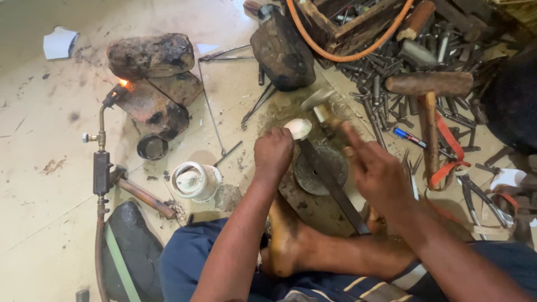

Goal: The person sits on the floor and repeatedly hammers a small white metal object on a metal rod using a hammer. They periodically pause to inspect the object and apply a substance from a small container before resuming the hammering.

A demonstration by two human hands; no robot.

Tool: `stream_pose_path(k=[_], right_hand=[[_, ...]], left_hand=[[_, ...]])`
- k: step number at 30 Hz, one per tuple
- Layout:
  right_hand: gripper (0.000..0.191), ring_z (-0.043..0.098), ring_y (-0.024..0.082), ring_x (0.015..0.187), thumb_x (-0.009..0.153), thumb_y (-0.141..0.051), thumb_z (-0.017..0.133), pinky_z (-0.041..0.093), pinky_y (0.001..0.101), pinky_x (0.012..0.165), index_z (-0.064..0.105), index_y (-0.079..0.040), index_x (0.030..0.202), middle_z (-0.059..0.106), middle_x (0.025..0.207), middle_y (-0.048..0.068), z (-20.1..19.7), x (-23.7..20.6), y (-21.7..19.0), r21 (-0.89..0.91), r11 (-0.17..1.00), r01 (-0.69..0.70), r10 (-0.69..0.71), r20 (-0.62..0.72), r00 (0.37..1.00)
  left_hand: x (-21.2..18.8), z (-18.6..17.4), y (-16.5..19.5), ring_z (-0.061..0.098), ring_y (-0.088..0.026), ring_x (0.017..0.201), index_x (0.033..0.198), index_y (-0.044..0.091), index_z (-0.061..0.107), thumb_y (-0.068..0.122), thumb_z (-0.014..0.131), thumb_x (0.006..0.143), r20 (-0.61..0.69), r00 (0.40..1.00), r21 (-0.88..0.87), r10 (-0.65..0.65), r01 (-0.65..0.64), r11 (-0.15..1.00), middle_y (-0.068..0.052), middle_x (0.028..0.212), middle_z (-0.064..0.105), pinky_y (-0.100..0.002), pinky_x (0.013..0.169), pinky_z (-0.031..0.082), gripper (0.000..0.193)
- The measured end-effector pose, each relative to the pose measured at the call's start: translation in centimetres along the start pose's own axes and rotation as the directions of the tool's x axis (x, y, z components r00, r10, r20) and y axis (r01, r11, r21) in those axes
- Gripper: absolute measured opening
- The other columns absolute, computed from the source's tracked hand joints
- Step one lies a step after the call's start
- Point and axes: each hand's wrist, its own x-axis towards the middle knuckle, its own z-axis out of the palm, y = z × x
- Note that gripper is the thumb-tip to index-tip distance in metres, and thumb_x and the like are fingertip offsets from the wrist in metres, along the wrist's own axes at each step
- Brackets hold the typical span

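Observation:
My left hand [273, 152] is closed around a small pale spoon-shaped metal piece [299, 128], holding it over a round dark metal block [327, 170] on the floor. My right hand [376, 170] is just right of it, fingers partly spread, blurred by motion, gripping a small hammer [324, 112] whose head is smeared above the piece. A long flat dark file [335, 190] lies across the block toward my bare foot [285, 240].
A lit gas torch [103, 140] points at charred bricks [154, 72] at the left. A white jar [193, 180] and a small dark cup [152, 147] stand nearby. A wooden mallet [428, 106], many punches and an orange hose [335, 53] fill the right.

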Motion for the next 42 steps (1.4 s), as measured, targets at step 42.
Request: stream_pose_path(k=[42], right_hand=[[0.067, 0.062, 0.037, 0.065, 0.093, -0.016, 0.064, 0.051, 0.0494, 0.063, 0.044, -0.030, 0.155, 0.060, 0.078, 0.016, -0.7, 0.4, -0.1, -0.105, 0.994, 0.018, -0.009, 0.091, 0.996]], left_hand=[[-0.1, 0.0, -0.4, 0.068, -0.033, 0.070, 0.088, 0.004, 0.067, 0.007, 0.062, 0.082, -0.032, 0.998, 0.026, 0.058, -0.057, 0.998, -0.013, 0.083, 0.064, -0.044, 0.056, 0.055, 0.008]])
